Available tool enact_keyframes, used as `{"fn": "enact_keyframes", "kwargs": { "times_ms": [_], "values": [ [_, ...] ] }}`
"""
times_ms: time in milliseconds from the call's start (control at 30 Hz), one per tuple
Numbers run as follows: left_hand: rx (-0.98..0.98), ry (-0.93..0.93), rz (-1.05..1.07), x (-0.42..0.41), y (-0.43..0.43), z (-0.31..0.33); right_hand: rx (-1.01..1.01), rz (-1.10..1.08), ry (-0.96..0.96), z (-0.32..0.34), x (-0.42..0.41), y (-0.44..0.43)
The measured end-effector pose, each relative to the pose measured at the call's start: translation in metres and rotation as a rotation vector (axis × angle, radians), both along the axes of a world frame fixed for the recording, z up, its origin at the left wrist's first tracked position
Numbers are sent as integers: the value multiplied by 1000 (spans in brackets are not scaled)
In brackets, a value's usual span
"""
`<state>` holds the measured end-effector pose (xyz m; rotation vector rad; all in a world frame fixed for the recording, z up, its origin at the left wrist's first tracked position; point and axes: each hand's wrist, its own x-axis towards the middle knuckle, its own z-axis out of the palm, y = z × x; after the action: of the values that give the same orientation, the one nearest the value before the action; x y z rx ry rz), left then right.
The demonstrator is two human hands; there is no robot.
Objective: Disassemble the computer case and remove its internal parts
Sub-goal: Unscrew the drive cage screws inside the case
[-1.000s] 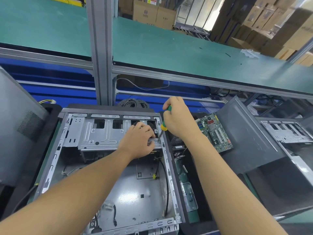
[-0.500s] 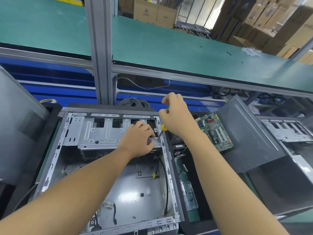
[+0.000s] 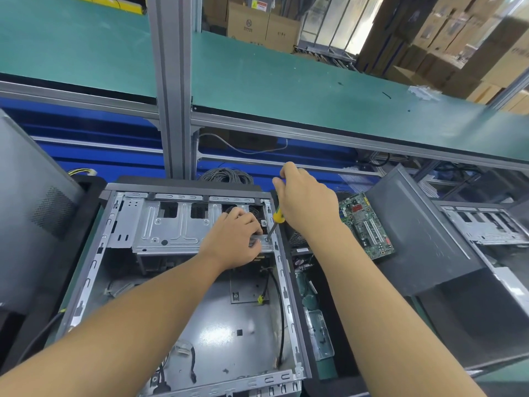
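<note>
Right grip [image 3: 306, 202] holds the screwdriver [image 3: 278, 216] tip-down on the drive cage [image 3: 171, 227], which the left grip [image 3: 234, 239] clasps

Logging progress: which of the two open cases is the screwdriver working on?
The centre case, where the right hand holds the screwdriver on its drive cage; the other open case at far right lies untouched.

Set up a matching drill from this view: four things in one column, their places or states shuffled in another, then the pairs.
1. screwdriver
2. motherboard
3. coiled cable
4. left hand

A. behind the computer case
B. grips the drive cage
C. in the right hand, tip at a screw
D. right of the computer case

Pairs: 1-C, 2-D, 3-A, 4-B
</note>
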<state>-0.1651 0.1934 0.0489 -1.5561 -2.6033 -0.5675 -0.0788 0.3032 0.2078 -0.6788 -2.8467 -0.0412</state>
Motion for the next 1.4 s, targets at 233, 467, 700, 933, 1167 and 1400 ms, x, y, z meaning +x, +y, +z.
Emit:
{"fn": "enact_keyframes", "kwargs": {
  "times_ms": [233, 467, 700, 933, 1167, 1400],
  "values": [
    [7, 1, -2, 0, 0, 0, -247, 32, 19, 8, -2, -6],
    [23, 2, -2, 0, 0, -2, -15, -34, -45, 3, -3, -7],
    [32, 0, -5, -1, 0, -3, -42, 14, -51, 3, -2, -4],
    [17, 2, -3, -1, 0, -4, -167, 56, -36, 7, 1, -3],
    [18, 1, 1, -1, 0, -2, -267, 78, -72, 11, 0, -7],
    [13, 4, -3, 0, 0, -2, 20, 14, -123, 10, 0, -7]
  ]
}}
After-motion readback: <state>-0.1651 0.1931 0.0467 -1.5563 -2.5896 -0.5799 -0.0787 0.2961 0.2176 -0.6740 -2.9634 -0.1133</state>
